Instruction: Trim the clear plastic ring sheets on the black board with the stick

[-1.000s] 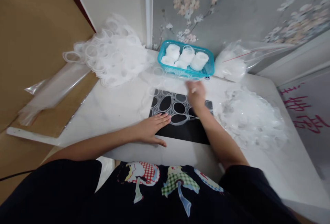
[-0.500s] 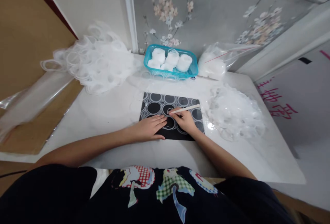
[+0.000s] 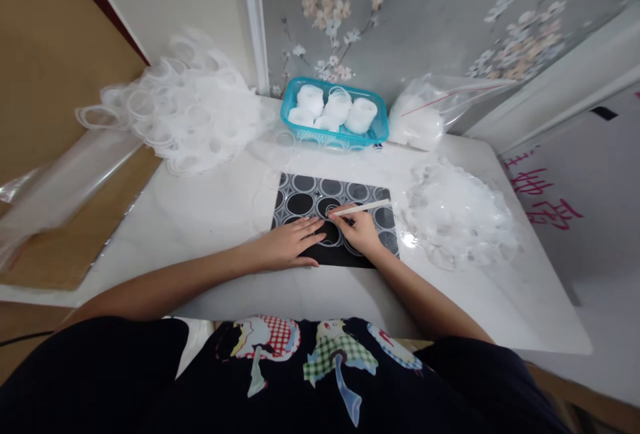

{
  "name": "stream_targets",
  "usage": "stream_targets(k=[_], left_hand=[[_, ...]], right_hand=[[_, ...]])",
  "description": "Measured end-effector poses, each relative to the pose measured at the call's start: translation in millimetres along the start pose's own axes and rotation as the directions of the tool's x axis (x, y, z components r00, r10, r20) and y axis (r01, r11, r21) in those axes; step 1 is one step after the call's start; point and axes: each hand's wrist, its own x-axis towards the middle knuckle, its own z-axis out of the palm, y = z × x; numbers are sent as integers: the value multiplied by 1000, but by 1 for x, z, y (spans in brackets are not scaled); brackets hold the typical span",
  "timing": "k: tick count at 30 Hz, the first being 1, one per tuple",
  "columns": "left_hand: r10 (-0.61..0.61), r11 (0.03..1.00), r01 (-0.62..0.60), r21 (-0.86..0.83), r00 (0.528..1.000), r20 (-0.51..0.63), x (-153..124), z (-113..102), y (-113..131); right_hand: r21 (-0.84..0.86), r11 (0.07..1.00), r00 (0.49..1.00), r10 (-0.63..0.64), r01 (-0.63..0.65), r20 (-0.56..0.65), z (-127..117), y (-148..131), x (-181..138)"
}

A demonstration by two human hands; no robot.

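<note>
- Black mat (image 3: 320,202) with clear rings on it lies flat in the middle of the white table (image 3: 210,214).
- Left hand (image 3: 290,244) is open and flat, pressing on the near left part of the mat, holding nothing.
- Right hand (image 3: 360,233) is curled around a thin white stick (image 3: 361,208), with the stick's tip on a ring.
- Blue basket (image 3: 380,133) with white rolls sits at the back.
- Piles of clear rings (image 3: 190,114) lie to the left and right.
</note>
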Motion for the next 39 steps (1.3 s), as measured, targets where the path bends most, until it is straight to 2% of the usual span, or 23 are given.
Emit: stream_targets(k=[2, 4, 5, 6, 8, 9, 10, 11, 12, 15, 16, 18, 20, 26, 31, 33, 35, 37, 39], left_hand=[[-21, 1000, 22, -14, 1000, 10, 1, -4, 3], [-53, 998, 54, -34, 998, 23, 1, -10, 7], [-70, 996, 71, -48, 997, 29, 2, -13, 8], [-87, 994, 89, -65, 995, 38, 2, -16, 8], [-115, 987, 122, -102, 991, 65, 2, -23, 7], [-120, 985, 129, -117, 989, 82, 3, -27, 5], [-118, 983, 130, -128, 988, 96, 3, -30, 4], [-110, 984, 123, -133, 989, 100, 5, -33, 3], [-98, 985, 109, -131, 991, 89, 6, -35, 2], [-48, 996, 47, -76, 999, -20, 17, -37, 2], [-19, 999, 17, -41, 998, -52, 22, -35, 2], [61, 998, -59, 34, 996, -61, 34, -28, 4], [120, 989, -118, 94, 993, -22, 43, -19, 6], [108, 975, -113, 193, 994, 33, 47, -1, 5], [108, 983, -111, 143, 994, 26, 43, 2, 2], [103, 988, -104, 112, 995, 17, 43, 4, 2], [105, 990, -106, 96, 994, 15, 43, 6, 3], [100, 991, -101, 89, 995, 14, 41, 7, 5], [90, 992, -92, 84, 996, 23, 39, 5, 6]], right_hand=[[-123, 986, 994, -110, 109, 4, 5, 0, -5], [-229, 940, 966, -238, 254, 98, 8, 3, -4], [-261, 917, 952, -273, 302, 141, 6, 5, 1], [-290, 910, 954, -274, 297, 118, 1, 9, 9], [-340, 929, 973, -196, 144, -124, -18, 18, 30], [-329, 944, 915, -116, -19, -386, -30, 22, 40], [-313, 945, 854, -82, -98, -514, -42, 26, 48], [-303, 944, 814, -74, -129, -576, -53, 28, 51], [-292, 948, 804, -75, -125, -590, -60, 29, 50], [-213, 977, 955, -44, -20, -294, -59, 25, 24], [-156, 987, 977, 12, -46, -214, -52, 23, 12], [-50, 989, 978, 133, -143, -161, -38, 19, -8], [33, 979, 961, 202, -199, -187, -29, 17, -19], [124, 977, 961, 195, -173, -195, -29, 19, -19], [78, 980, 961, 193, -181, -197, -29, 19, -21], [16, 989, 968, 144, -144, -207, -25, 18, -26], [-123, 991, 976, 24, -52, -216, -18, 16, -31], [-288, 956, 981, -113, 63, -159, -15, 16, -30], [-401, 910, 980, -166, 110, -108, -24, 22, -19]])
